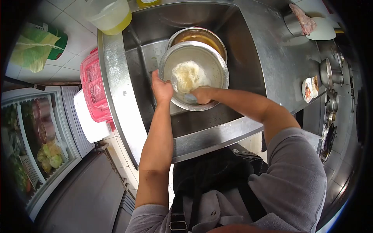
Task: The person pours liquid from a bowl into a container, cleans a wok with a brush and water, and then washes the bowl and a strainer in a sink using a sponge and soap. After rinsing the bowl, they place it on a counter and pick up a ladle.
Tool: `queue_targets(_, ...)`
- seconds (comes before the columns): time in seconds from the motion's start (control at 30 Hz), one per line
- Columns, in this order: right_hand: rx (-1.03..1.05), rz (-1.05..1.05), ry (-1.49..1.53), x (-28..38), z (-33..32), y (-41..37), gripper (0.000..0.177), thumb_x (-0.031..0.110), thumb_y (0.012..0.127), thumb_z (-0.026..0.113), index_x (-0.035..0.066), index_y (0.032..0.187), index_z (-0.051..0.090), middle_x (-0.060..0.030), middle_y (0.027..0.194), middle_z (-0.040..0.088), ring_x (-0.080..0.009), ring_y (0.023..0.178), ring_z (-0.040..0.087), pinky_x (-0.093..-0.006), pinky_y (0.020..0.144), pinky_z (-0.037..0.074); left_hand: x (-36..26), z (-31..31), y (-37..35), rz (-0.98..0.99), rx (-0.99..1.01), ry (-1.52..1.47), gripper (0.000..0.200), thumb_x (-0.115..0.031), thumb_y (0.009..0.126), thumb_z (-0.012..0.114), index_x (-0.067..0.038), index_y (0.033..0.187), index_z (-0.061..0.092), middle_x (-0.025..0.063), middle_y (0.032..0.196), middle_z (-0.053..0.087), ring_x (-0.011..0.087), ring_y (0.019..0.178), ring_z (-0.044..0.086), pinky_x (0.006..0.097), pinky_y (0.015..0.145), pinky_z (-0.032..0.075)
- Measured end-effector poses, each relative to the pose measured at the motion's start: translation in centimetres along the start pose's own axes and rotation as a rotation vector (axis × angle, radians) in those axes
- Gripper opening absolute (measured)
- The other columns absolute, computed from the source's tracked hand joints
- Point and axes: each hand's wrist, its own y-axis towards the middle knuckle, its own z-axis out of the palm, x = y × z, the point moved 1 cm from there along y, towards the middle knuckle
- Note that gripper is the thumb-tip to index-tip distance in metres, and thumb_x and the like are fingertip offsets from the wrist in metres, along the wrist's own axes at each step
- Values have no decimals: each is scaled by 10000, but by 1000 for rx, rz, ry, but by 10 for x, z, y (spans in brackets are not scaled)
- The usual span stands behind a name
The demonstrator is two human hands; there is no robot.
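Note:
A wide metal bowl (220,79) is tilted toward me in the sink, with a pale, foamy patch (188,75) inside it. My left hand (161,88) holds the bowl's left rim, with the thumb on the inner side. Down inside the bowl, near its lower edge, is my right hand (203,95), its fingers curled and mostly hidden. Something pale and bluish shows at these fingertips, too small to name. Behind the bowl and partly covered by it stands a second metal bowl (222,46) with brownish liquid.
The steel sink (244,50) surrounds both bowls. A translucent tub with yellow liquid (116,25) stands at its back left corner. Red plastic crates (93,85) are left of the counter. On the right counter are small white dishes (307,90) and a metal pot (292,24).

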Motion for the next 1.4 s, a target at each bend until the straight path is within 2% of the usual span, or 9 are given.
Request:
queue_targets(0.13, 245, 45, -43, 8, 1, 22, 479, 54, 720, 533, -76, 1178, 584, -287, 1116, 645, -378, 1077, 631, -432, 897, 494, -14, 6, -2, -21, 90, 39, 507, 75, 732, 555, -8, 1232, 528, 217, 1055, 685, 381, 1035, 652, 408, 921, 487)
queue_targets(0.23, -302, 12, 554, 5, 19, 80, 337, 58, 746, 515, -70, 1034, 633, -274, 990, 671, -371, 856, 678, -473, 702, 522, -15, 5, -6, -7, 106, 84, 471, 65, 731, 568, -9, 1195, 545, 171, 1036, 697, 278, 1001, 674, 364, 904, 489)
queue_targets(0.33, -266, 218, 970, 5, -24, 97, 344, 66, 744, 529, -85, 1037, 627, -249, 942, 662, -359, 848, 689, -518, 626, 507, -10, 8, -2, -35, 106, 80, 476, 66, 726, 563, -17, 1195, 546, 173, 1046, 696, 282, 1002, 672, 369, 909, 490)
queue_targets(0.4, -484, 419, 1364, 4, -36, 93, 347, 37, 785, 557, -8, 1122, 628, -120, 983, 619, -236, 865, 585, -395, 694, 472, -29, 9, -8, -17, 122, 138, 493, 68, 725, 556, -25, 1209, 546, 174, 1066, 694, 279, 1016, 671, 362, 912, 491)
queue_targets(0.6, -14, 82, 257, 6, 18, 1, 573, 111, 753, 520, 46, 1320, 565, -206, 1329, 578, -346, 1266, 524, -484, 1085, 364, -14, 11, -10, 18, 94, 18, 503, 76, 726, 547, -17, 1220, 536, 181, 1094, 687, 280, 1045, 663, 359, 927, 486)
queue_targets(0.77, 112, 316, -359, -32, -51, -25, 459, 157, 810, 587, 78, 1261, 615, -168, 1290, 612, -341, 1226, 564, -523, 1040, 392, -36, 18, -19, -15, 158, 136, 513, 60, 750, 563, -96, 1237, 526, 214, 1101, 685, 393, 1058, 646, 443, 937, 490)
queue_targets(0.93, -455, 82, -197, 0, -34, 60, 329, 147, 787, 625, 63, 1104, 646, -175, 1130, 674, -370, 1087, 626, -539, 904, 476, -25, 13, -12, -19, 141, 68, 507, 55, 743, 562, -78, 1231, 528, 225, 1088, 683, 393, 1061, 647, 440, 931, 489)
queue_targets(1.13, -45, -214, 96, -13, 10, -6, 391, 32, 765, 539, 43, 1146, 623, -225, 1176, 633, -377, 1123, 592, -452, 952, 461, -5, 4, -3, 33, 72, 84, 522, 50, 726, 568, -33, 1240, 524, 216, 1080, 686, 395, 1069, 642, 429, 927, 490)
queue_targets(1.4, -361, -164, 351, -10, -18, 64, 344, 91, 780, 629, 88, 1124, 646, -210, 1068, 671, -375, 1024, 643, -434, 878, 498, -22, 15, -9, 6, 110, 138, 506, 56, 735, 567, -75, 1223, 540, 205, 1083, 689, 376, 1057, 650, 434, 932, 488)
